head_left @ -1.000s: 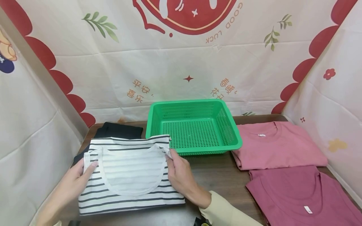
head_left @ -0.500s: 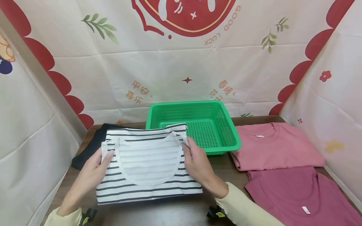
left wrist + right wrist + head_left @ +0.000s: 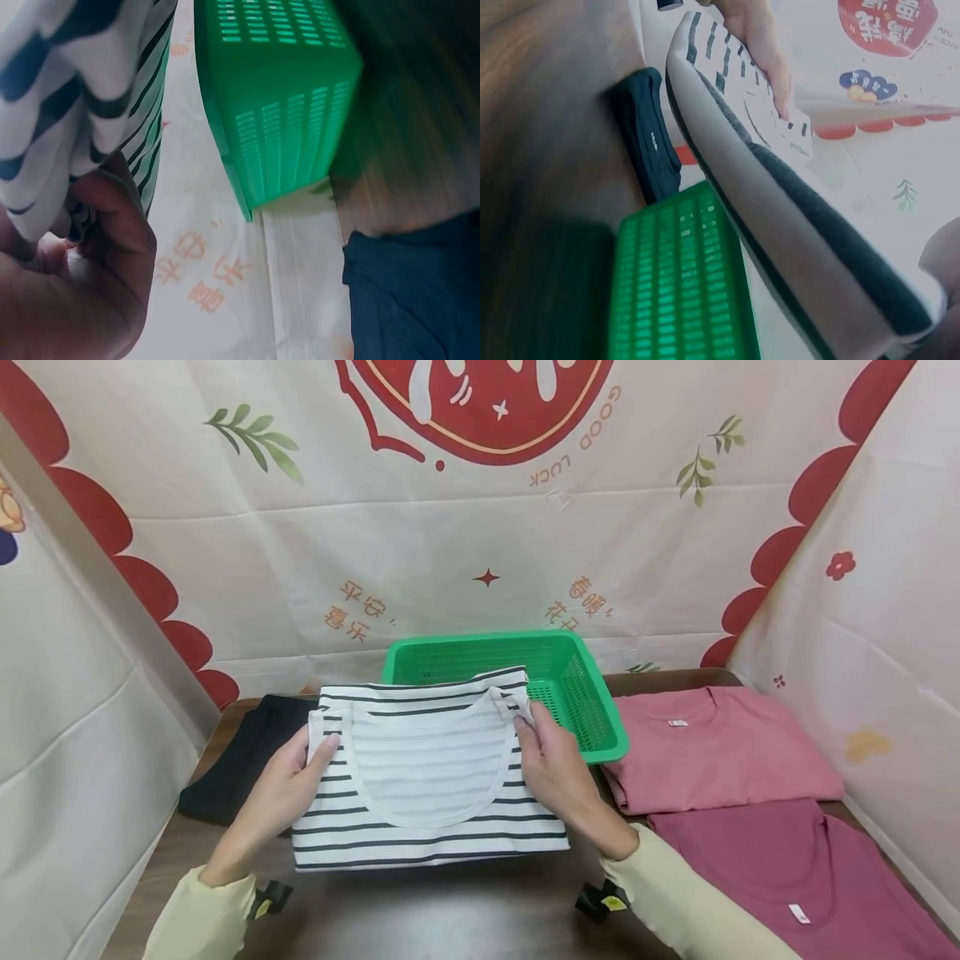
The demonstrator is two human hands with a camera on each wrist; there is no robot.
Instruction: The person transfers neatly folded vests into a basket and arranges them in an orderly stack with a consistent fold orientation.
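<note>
A folded white shirt with dark stripes (image 3: 431, 777) is held up above the table, its rounded neckline towards me. My left hand (image 3: 285, 789) grips its left edge, thumb on the near face and fingers behind. On the opposite edge, my right hand (image 3: 558, 768) pinches the cloth near the shoulder corner. Behind the shirt stands a green plastic basket (image 3: 603, 727), whose near left part the shirt hides in the head view. The left wrist view shows curled fingers (image 3: 124, 214) against the striped cloth. Seen from the right wrist, the shirt's folded edge (image 3: 780, 217) looks thick and layered.
A black folded garment (image 3: 240, 768) lies at the table's left. To the right are a pink folded shirt (image 3: 720, 752) and, nearer, a darker mauve-pink one (image 3: 795, 868). Printed cloth (image 3: 420, 543) walls the back and both sides of the brown table (image 3: 420, 910).
Both hands have carried the striped shirt to the right and up towards the basket, covering more of it. More of the black garment shows at the left. The view has shifted slightly.
</note>
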